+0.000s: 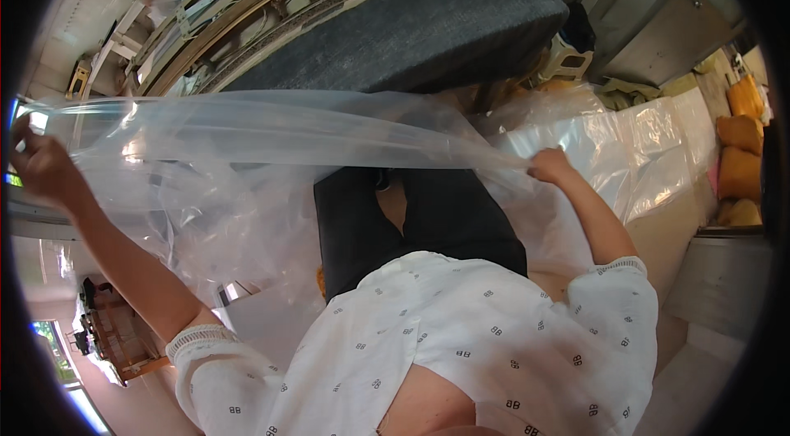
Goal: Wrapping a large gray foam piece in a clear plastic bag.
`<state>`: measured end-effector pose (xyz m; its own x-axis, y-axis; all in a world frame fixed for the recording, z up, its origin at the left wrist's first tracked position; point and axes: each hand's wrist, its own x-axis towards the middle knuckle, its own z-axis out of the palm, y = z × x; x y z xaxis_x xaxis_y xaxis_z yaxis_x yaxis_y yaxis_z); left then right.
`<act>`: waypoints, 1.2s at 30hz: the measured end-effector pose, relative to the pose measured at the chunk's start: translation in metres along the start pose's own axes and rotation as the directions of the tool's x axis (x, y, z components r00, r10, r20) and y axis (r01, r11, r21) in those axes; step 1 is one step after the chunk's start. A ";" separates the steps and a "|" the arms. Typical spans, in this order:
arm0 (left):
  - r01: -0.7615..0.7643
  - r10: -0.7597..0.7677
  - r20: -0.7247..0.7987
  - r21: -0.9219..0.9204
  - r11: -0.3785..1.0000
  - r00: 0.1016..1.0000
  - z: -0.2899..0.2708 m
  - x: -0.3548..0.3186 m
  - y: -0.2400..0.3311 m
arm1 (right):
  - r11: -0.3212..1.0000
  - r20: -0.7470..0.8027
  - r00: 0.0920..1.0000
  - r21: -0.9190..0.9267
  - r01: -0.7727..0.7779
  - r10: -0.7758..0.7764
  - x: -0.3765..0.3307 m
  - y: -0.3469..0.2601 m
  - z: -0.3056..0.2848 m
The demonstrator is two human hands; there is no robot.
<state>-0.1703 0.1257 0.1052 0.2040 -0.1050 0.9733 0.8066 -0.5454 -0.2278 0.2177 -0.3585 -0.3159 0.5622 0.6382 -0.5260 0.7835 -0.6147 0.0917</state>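
Note:
A long clear plastic sheet stretches across in front of me at about lap height, bunched into folds toward its right end. My right hand is closed around that gathered end. Far out at the left edge, my left hand is raised beside the sheet's other end, its fingers curled and pinched together; the bit of plastic between them is hard to make out. More loose clear plastic hangs and lies in crumples below, to the left of my legs.
Ahead stands a long machine with metal rails and a dark grey padded surface. Plastic sheeting covers the floor at right. A pale stool stands past the padded end. Orange bundles are stacked far right.

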 end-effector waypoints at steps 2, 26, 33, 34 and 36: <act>0.008 0.062 0.246 -0.275 0.961 0.967 0.031 -0.048 -0.003 | 0.949 0.022 0.969 -0.205 -0.238 0.247 0.001 0.076 0.021; -0.031 -0.438 0.852 0.465 0.885 0.286 0.079 -0.430 -0.368 | 0.902 -0.663 0.622 0.387 -0.191 0.417 0.159 0.065 -0.248; 0.066 -0.493 0.817 0.498 0.865 0.298 0.096 -0.398 -0.372 | 0.830 -0.640 0.607 0.089 -0.551 0.472 0.171 0.084 -0.268; 0.064 -0.492 0.819 0.497 0.865 0.295 0.096 -0.385 -0.358 | 0.950 -0.735 0.605 0.200 -0.238 0.307 0.176 0.087 -0.270; -0.159 -0.197 0.867 0.298 0.941 0.458 0.110 -0.343 -0.287 | 0.957 -0.747 0.598 0.245 -0.157 0.289 0.180 0.079 -0.257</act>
<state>-0.4102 0.4096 -0.1663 0.4157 0.7800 0.4678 0.8920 -0.2491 -0.3772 0.4487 -0.1728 -0.1866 0.7608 0.5505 0.3437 0.5967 -0.8016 -0.0368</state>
